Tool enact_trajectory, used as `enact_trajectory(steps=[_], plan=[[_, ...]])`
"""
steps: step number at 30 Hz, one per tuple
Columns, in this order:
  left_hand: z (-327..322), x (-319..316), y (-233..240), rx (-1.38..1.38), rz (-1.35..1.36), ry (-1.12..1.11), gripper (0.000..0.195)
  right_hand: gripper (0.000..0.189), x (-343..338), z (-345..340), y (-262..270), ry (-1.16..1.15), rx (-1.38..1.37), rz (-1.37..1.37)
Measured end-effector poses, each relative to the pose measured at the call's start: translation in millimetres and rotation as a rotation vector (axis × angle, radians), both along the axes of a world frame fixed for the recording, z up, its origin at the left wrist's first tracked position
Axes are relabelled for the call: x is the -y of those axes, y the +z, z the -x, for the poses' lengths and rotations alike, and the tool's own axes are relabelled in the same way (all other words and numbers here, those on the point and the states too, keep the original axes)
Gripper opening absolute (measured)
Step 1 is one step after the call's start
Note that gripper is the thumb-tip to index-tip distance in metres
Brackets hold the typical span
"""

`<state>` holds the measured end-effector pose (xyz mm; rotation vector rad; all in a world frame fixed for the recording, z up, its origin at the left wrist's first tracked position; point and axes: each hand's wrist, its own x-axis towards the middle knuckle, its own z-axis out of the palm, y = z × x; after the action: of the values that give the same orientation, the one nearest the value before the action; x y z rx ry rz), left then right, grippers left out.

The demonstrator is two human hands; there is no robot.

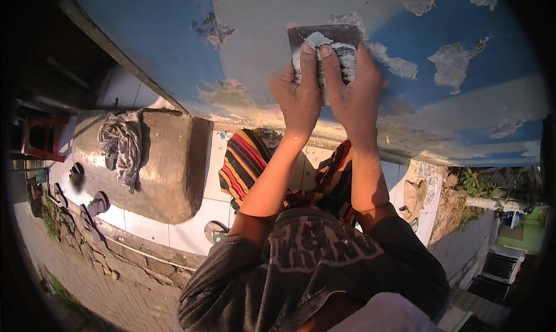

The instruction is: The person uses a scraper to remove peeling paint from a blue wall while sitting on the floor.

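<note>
My left hand (296, 89) and my right hand (357, 91) grip a flat, dark rectangular scraper (341, 33) from both sides. Both thumbs lie on its near face, while most of the fingers are hidden behind it. White residue coats the lower part of this face, and a loose pale paint flake (318, 39) rests just above the thumb tips. The scraper's far edge is at the painted wall (269, 15); whether it touches cannot be told. Around it the blue and grey paint is broken by bare patches, including a grey patch (454, 65) to the right.
A smooth concrete block (169, 158) stands at left, with a crumpled cloth (124, 145) on it. Sandals (99, 203) lie on the white tiled floor (147, 234) near its edge. A red plastic stool (61, 136) is far left. A tan hat-like item (415, 197) lies at right.
</note>
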<state>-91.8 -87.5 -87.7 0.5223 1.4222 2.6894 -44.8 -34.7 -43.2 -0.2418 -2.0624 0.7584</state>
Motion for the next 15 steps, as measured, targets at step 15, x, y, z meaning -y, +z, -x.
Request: enact_trajectory(steps=[15], plan=[[-5, 10, 0, 0.002, 0.051, 0.000, 0.032, 0.016, 5, 1, -4, 0.021, -0.025, 0.041]])
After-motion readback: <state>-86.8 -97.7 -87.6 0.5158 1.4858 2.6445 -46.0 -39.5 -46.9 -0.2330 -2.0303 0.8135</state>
